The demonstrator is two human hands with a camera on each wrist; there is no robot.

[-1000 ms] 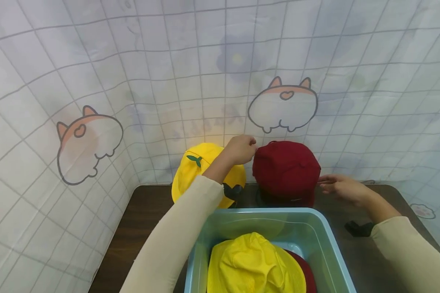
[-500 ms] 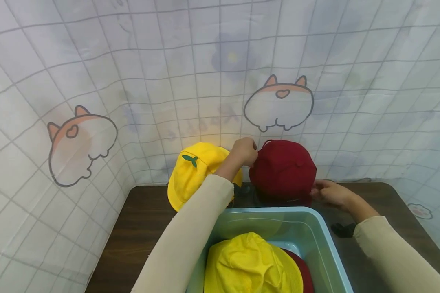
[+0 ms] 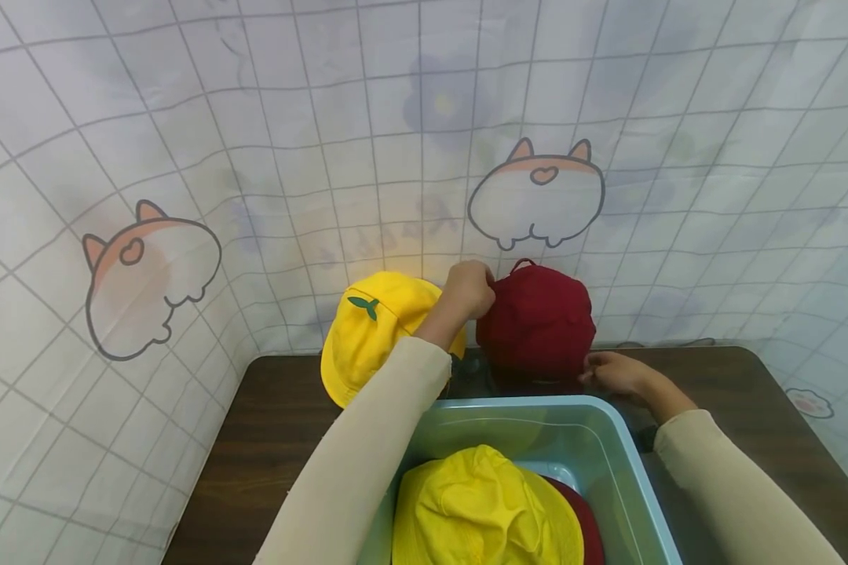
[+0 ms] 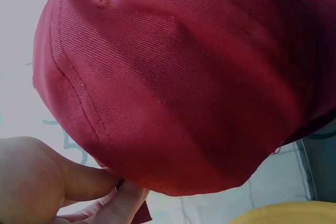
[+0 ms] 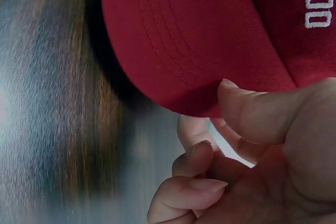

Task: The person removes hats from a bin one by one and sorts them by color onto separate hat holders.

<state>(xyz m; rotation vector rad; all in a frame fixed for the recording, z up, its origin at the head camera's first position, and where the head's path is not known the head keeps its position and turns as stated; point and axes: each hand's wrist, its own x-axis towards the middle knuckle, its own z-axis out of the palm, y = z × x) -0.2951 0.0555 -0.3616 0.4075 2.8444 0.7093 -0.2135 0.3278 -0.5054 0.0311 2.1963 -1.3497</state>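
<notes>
A dark red baseball cap (image 3: 537, 326) is at the back of the table, behind the bin. My left hand (image 3: 469, 290) pinches the edge of its back between thumb and finger, close up in the left wrist view. On the other side, my right hand (image 3: 620, 375) grips the brim (image 5: 173, 40), thumb on top and fingers underneath. White embroidered letters (image 5: 318, 1) show on the cap's front in the right wrist view. Left of it sits a yellow hat (image 3: 356, 345) with a green sprout, partly covered by my left forearm.
A light blue plastic bin (image 3: 611, 439) stands in front of the caps. Inside lies a yellow hat (image 3: 484, 502) over a dark red one (image 3: 588, 522). A patterned white curtain (image 3: 325, 157) hangs behind the dark wooden table (image 3: 254, 439).
My right hand has moved left to the cap and taken its brim. The left hand has closed on the cap's other edge. The cap has tilted slightly, its back strap rising into view.
</notes>
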